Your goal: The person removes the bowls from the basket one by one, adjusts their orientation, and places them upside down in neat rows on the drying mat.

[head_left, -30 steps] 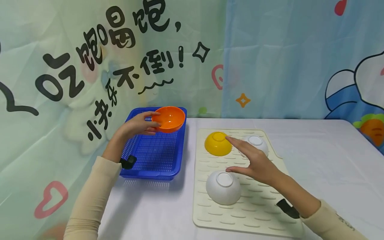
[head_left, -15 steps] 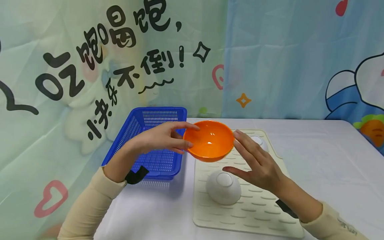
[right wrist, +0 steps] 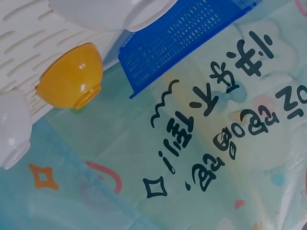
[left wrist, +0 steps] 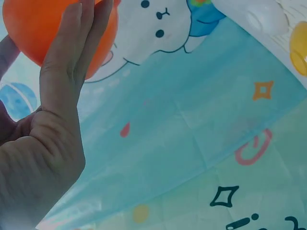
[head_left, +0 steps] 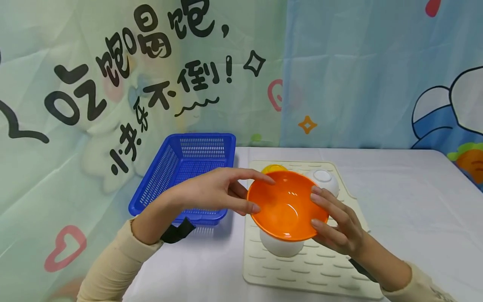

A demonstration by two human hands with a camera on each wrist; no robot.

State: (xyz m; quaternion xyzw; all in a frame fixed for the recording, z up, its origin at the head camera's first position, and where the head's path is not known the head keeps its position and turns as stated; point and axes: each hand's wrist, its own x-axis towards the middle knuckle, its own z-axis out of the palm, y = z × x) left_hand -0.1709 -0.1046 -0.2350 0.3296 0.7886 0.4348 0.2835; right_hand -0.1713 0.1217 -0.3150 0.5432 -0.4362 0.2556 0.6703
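An orange bowl [head_left: 288, 205], tilted with its inside facing the head camera, is held up over the cream ridged mat [head_left: 286, 274]. My left hand [head_left: 215, 191] pinches its left rim, and my right hand [head_left: 339, 224] grips its right rim. In the left wrist view the left hand [left wrist: 62, 105] shows its fingers against the orange bowl [left wrist: 33, 28]. Below it, a white bowl [head_left: 282, 248] sits upside down, partly covered. Behind are an upside-down yellow bowl [head_left: 274, 168], mostly hidden, and a second upside-down white bowl [head_left: 323, 181]. The right wrist view does not clearly show the right hand.
A blue plastic basket [head_left: 203, 144] with perforated walls stands left of the mat, partly behind the left hand and forearm. A white cloth [head_left: 400, 180] covers the table. Printed curtains [head_left: 241, 113] hang along the left and back.
The left hand has carried the orange bowl from above the basket rightward and nearer, over the mat. The right hand, earlier apart from the bowl, now grips its right side.
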